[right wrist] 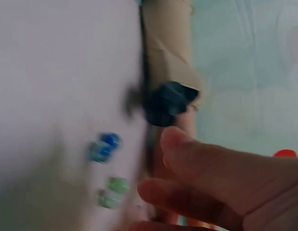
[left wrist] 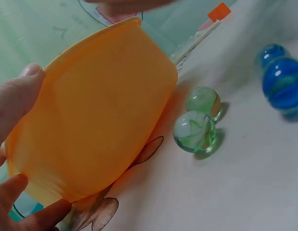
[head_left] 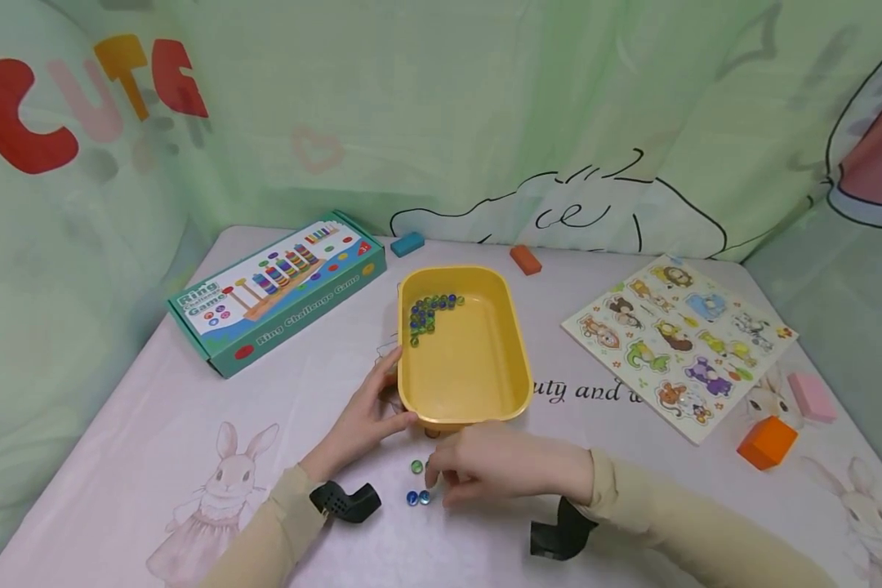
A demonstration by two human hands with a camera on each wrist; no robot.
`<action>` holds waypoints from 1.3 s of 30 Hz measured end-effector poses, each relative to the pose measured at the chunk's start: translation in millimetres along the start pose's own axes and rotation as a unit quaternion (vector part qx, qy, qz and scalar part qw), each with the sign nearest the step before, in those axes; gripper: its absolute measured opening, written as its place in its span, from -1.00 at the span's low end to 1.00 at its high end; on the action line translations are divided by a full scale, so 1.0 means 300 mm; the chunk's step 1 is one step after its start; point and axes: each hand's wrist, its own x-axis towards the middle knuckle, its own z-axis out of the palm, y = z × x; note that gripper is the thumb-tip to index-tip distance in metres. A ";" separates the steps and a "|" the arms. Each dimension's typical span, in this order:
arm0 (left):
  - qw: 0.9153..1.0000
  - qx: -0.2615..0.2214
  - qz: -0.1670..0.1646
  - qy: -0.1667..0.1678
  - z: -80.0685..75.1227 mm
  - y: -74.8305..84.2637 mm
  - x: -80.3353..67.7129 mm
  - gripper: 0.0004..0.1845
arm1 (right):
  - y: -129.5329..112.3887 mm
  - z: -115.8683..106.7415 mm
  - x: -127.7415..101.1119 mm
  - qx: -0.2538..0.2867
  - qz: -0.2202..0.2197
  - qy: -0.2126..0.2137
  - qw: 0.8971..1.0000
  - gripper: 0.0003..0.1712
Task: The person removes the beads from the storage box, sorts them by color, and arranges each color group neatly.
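A yellow plastic tub (head_left: 510,359) stands mid-table, with several blue and green marbles (head_left: 428,311) in its far left corner. My left hand (head_left: 399,390) grips the tub's near left corner; in the left wrist view my thumb (left wrist: 19,96) lies on the tub's wall (left wrist: 100,110). Just in front of the tub my right hand (head_left: 441,480) hovers low with loosely curled fingers (right wrist: 211,163) that hold nothing. Beside its fingertips lie a green marble (head_left: 416,466) and two blue marbles (head_left: 417,497). The left wrist view shows two green marbles (left wrist: 197,122) and the blue ones (left wrist: 282,79).
A Ring Challenge Game box (head_left: 279,290) lies at the back left. An animal puzzle board (head_left: 679,343) lies at the right, with an orange cube (head_left: 767,442) and a pink block (head_left: 812,396) near it. A teal block (head_left: 407,243) and an orange block (head_left: 525,259) sit behind the tub.
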 end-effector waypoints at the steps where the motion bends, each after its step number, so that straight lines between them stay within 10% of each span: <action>1: 1.000 0.000 0.002 -0.001 0.000 0.000 0.000 -0.04 | 0.001 -0.022 0.001 0.006 -0.006 0.003 1.000 -0.81; 14: 1.000 0.000 -0.015 -0.003 -0.003 -0.003 0.002 -0.06 | 0.131 -0.211 0.085 0.071 0.068 0.059 0.993 -0.74; 32: 1.000 -0.018 -0.006 -0.008 -0.002 -0.001 0.004 -0.06 | 0.310 -0.234 0.244 -0.001 0.203 0.086 0.975 -0.77; 39: 1.000 -0.012 -0.005 -0.013 -0.019 0.090 -0.008 -0.09 | 0.328 -0.214 0.296 -0.050 0.252 0.044 0.966 -0.71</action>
